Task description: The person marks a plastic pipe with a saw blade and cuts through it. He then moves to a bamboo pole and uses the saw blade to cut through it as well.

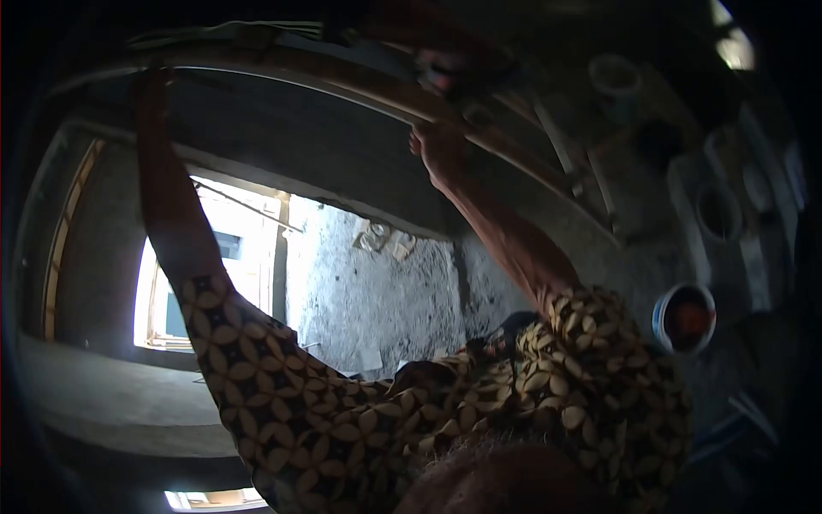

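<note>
Beam: wooden beam (342,79) overhead, spanning above the window opening (231,257).
Right hand (445,67): dim, at the beam's top edge; cannot tell if it grips.
Left hand: out of view.
Co-worker's hand (439,150): pressed against the beam's underside.
Tip: probably best to brace both ends evenly.
Writing: none readable, bucket (685,317) included.

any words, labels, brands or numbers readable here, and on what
None can be read.
The bucket, the pale tub and the wooden beam show no legible marks.
The pale scraps lying beyond the beam are too blurred to tell.
</note>
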